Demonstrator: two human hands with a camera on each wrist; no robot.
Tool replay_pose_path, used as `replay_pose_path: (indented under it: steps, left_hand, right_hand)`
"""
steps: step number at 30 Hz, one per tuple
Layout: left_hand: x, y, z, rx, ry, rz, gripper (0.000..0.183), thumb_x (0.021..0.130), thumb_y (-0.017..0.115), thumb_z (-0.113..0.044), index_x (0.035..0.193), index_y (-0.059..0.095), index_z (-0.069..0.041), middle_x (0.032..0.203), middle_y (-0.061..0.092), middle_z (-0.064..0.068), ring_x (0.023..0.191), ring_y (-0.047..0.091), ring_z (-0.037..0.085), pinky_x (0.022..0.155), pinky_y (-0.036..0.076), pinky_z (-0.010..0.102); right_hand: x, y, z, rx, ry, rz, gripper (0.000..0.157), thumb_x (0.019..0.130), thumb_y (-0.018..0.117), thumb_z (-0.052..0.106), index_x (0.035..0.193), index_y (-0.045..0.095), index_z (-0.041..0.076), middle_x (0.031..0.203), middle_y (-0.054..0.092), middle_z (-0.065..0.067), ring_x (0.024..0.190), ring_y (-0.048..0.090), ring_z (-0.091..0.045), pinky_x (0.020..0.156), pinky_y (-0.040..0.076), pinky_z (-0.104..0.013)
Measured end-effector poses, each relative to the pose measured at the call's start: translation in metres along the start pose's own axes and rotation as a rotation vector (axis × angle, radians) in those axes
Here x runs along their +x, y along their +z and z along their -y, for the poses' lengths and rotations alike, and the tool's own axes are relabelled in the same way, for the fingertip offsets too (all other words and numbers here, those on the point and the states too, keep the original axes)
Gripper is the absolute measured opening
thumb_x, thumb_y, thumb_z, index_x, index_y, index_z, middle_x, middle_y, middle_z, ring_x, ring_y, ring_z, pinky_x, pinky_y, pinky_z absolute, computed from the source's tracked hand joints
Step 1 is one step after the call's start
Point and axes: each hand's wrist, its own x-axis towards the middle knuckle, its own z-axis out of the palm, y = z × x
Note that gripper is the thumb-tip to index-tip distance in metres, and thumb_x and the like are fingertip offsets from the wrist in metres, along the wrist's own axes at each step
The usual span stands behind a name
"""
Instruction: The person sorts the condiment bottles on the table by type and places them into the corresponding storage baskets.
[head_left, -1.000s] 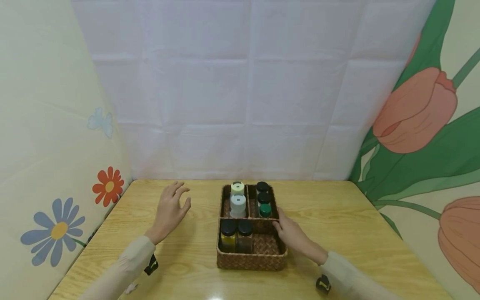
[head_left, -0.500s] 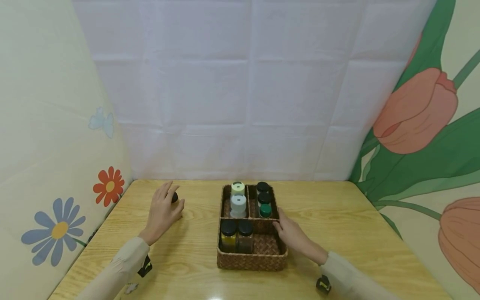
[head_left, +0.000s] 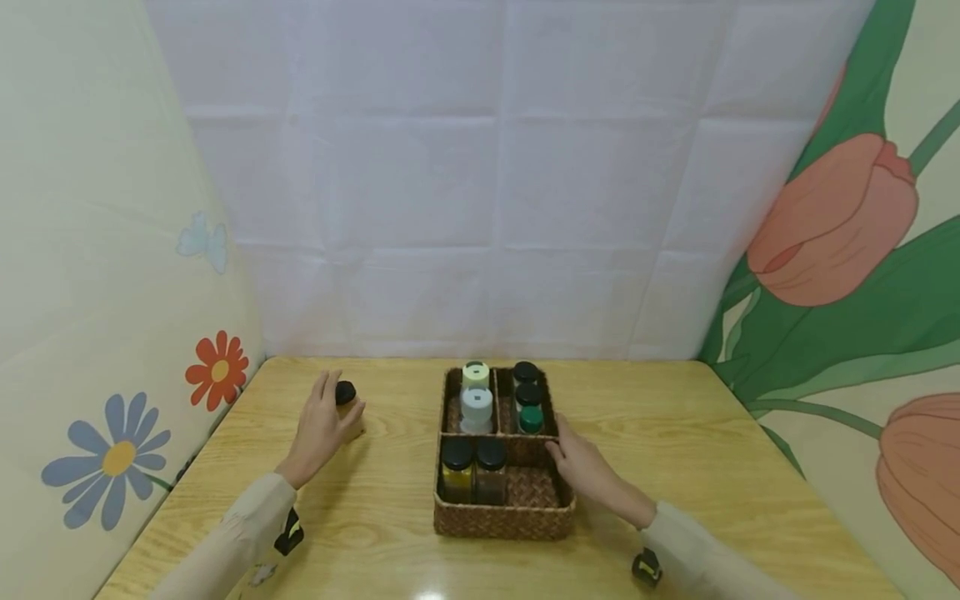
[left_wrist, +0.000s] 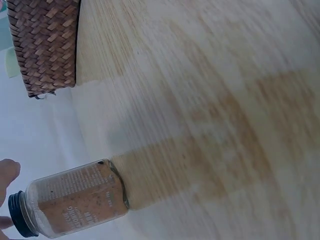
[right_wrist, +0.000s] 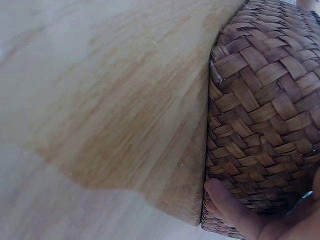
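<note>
A glass spice jar (left_wrist: 82, 200) with a black lid and orange-brown contents stands upright on the table at the left. My left hand (head_left: 318, 433) is around its upper part; in the left wrist view one finger stands apart from the jar and another is by the lid. The woven basket (head_left: 502, 523) sits mid-table. My right hand (head_left: 588, 475) grips its right rim, thumb over the edge and fingers along the outer wall. In its front compartment two black-lidded jars (head_left: 474, 475) stand on the left.
The basket's back left compartment holds two pale-capped bottles (head_left: 476, 407). Its back right one holds two black-lidded containers and a green-capped one (head_left: 530, 419). Wooden table (head_left: 675, 433) surface extends to both sides. A white cloth (head_left: 487, 183) hangs behind; flowered panels flank the table.
My left hand has moved a little left and come down around the black-lidded jar, whose lid and side now show beside the fingers. My right hand and the basket stay in place.
</note>
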Motion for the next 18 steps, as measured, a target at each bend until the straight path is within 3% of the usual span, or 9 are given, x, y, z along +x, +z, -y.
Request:
replay_pose_path:
  steps: [8,18]
  left_hand:
    - [-0.0026,0.0024,0.0022,-0.004,0.055,-0.026,0.050,0.089,0.073,-0.002,0.131,0.051,0.016,0.120,0.052,0.036,0.102,0.059,0.050,0.083,0.050,0.060]
    - [-0.0008,0.0011,0.0004,-0.001,0.026,-0.003,0.054,0.085,0.076,0.002,0.130,0.050,0.014,0.115,0.052,0.036,0.098,0.060,0.048,0.080,0.051,0.059]
  right_hand:
    - [0.0000,-0.0003,-0.0007,0.002,0.003,0.012,0.060,0.105,0.045,0.006,0.150,0.013,-0.018,0.053,0.045,-0.002,0.042,0.035,-0.011,0.045,0.034,-0.029]
    - [0.0006,-0.0002,-0.0011,0.010,-0.009,0.010,0.060,0.105,0.045,0.005,0.150,0.013,-0.018,0.054,0.045,-0.002,0.042,0.035,-0.011,0.045,0.034,-0.028]
